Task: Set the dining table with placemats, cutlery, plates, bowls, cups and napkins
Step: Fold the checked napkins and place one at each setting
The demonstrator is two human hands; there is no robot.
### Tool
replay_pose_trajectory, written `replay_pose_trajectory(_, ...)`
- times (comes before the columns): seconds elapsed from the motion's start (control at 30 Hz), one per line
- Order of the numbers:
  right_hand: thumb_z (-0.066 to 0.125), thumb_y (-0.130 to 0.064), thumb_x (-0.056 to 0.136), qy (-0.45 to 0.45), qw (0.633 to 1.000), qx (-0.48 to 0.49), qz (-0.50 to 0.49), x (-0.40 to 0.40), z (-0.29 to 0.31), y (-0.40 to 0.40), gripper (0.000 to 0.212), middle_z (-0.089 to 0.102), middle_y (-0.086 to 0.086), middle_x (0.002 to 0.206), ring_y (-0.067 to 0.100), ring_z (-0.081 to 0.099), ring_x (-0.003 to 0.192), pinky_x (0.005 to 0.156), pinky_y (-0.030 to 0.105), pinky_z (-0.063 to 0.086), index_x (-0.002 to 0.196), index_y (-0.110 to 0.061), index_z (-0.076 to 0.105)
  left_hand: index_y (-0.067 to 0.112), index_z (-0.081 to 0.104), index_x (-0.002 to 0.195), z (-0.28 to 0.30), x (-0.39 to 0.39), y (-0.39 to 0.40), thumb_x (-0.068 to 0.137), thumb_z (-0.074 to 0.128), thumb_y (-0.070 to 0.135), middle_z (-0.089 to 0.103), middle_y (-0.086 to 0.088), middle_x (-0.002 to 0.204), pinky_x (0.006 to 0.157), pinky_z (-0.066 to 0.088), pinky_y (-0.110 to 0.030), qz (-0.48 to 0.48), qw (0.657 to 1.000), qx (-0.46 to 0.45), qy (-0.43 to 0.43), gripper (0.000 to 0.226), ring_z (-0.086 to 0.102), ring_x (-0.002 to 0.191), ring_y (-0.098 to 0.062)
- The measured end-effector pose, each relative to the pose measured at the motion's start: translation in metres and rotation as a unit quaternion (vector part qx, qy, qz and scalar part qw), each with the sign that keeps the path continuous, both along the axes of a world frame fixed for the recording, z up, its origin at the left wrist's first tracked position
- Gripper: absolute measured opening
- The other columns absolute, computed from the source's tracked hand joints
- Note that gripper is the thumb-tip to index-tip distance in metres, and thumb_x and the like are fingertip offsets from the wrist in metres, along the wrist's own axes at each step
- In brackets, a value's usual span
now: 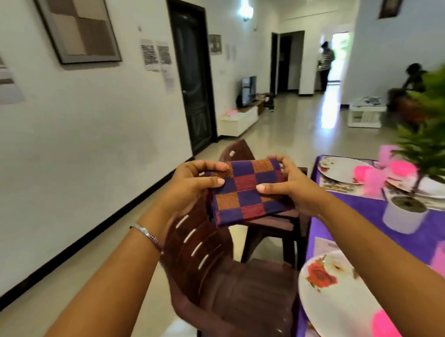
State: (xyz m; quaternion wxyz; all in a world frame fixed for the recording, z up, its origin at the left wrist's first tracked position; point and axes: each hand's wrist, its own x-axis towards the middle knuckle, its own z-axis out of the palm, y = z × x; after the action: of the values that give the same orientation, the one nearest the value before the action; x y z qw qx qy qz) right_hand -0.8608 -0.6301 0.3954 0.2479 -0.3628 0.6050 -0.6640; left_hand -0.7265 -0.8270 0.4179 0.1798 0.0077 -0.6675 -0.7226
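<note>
A folded checked napkin (246,189) in purple, red and orange is held in the air in front of me, above a brown chair. My left hand (190,184) grips its left edge, thumb on top. My right hand (289,184) grips its right edge the same way. To the right stands the dining table with a purple cloth (417,240). A white flowered plate (330,292) with a pink bowl (390,333) on it lies near me. A second plate (341,168) lies farther along, with pink cups (405,168) behind it.
Two brown plastic chairs (236,291) stand along the table's left side, below my hands. A potted green plant (405,212) sits mid-table. A white wall runs on the left, a tiled hallway ahead, with a person standing far off near a doorway.
</note>
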Motion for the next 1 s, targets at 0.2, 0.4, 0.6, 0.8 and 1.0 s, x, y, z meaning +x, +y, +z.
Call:
replay_pose_trajectory(0.2,0.072,0.004,0.061,-0.057,0.993,0.061,-0.080,-0.027,-0.011,0.094,0.040,0.074,0.004,0.088,0.020,0.070,0.080,0.073,0.031,0.059,0.099,-0.008,0.068,0.007,0.060,0.091,-0.007,-0.057,0.069,0.075,0.060,-0.022,0.070,-0.008,0.086,0.060,0.057,-0.026,-0.052,0.999,-0.015,-0.002,0.033,0.069,0.077,-0.019)
replay_pose_trajectory(0.4,0.061,0.009,0.079,-0.073,0.980,-0.008,-0.187,-0.039,-0.004,0.152,0.033,0.072,0.002,0.086,0.021,0.068,0.075,0.076,0.040,0.057,0.099,-0.016,0.065,0.013,0.054,0.117,-0.021,-0.084,0.145,0.082,0.068,-0.001,0.072,-0.001,0.095,0.066,0.057,-0.026,-0.174,0.972,-0.076,-0.140,0.039,0.071,0.088,-0.017)
replay_pose_trajectory(0.6,0.063,-0.004,0.088,-0.094,0.962,-0.008,-0.255,-0.044,-0.030,0.182,0.050,0.066,0.009,0.107,0.021,0.067,0.087,0.066,0.037,0.061,0.131,-0.019,0.041,0.014,0.055,0.119,-0.068,-0.116,0.212,0.089,0.065,0.011,0.070,-0.006,0.111,0.086,0.056,-0.040,-0.059,0.992,-0.012,-0.114,0.032,0.068,0.100,-0.021)
replay_pose_trajectory(0.8,0.063,-0.016,0.090,-0.196,0.953,0.122,-0.196,-0.045,-0.092,0.202,0.037,0.069,0.013,0.110,0.029,0.068,0.098,0.084,0.047,0.056,0.125,-0.013,0.051,0.011,0.054,0.119,-0.110,-0.134,0.231,0.089,0.064,0.008,0.068,-0.007,0.111,0.072,0.059,-0.030,-0.001,0.986,0.035,-0.162,0.032,0.069,0.095,-0.019)
replay_pose_trajectory(1.0,0.058,-0.008,0.092,-0.256,0.919,0.132,-0.268,-0.069,-0.139,0.207,0.035,0.068,0.013,0.108,0.034,0.068,0.094,0.072,0.051,0.057,0.124,-0.016,0.047,0.006,0.057,0.116,-0.148,-0.171,0.235,0.084,0.063,-0.003,0.070,-0.012,0.109,0.070,0.059,-0.034,-0.062,0.952,0.045,-0.297,0.034,0.069,0.094,-0.026)
